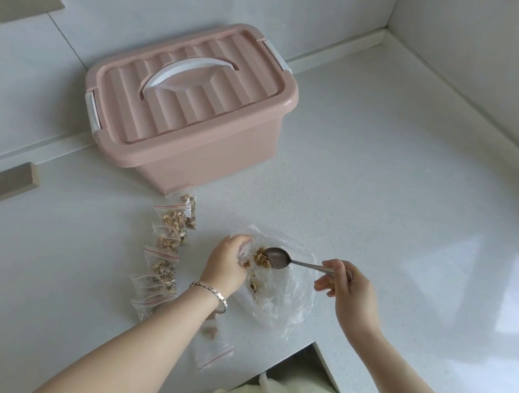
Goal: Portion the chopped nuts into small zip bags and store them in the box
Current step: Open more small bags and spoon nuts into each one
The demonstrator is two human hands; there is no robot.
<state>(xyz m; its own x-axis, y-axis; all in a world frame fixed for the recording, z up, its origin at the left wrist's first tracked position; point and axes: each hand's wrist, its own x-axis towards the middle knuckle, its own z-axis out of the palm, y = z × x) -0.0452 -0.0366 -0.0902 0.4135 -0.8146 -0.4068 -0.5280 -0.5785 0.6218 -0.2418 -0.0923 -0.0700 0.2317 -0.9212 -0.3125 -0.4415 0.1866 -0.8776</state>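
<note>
**Scooping from the supply bag.** The left hand curls its fingers over the rim of the large clear bag and holds the mouth open on the white surface. The right hand pinches the handle end of the metal spoon. The spoon's bowl lies inside the bag, against a small heap of chopped nuts; a second, smaller heap sits nearer the person.

Filled zip bags lie in a row left of the left hand, running up to the foot of the pink box, which stands at the back with its lid on. 1 open zip bag, holding only a few pieces, lies partly under the left forearm near the surface's edge.

The supply looks nearly spent, so this is probably 1 of the last portions. To scoop well:
- Keep the film taut with the left hand.
- Draw the spoon toward the gathered fold so the scattered pieces collect.
- Lift the spoon level.

The waiting bag must be freed and its mouth spread before tipping. The main risk is pieces spilling over the nearby edge.
</note>
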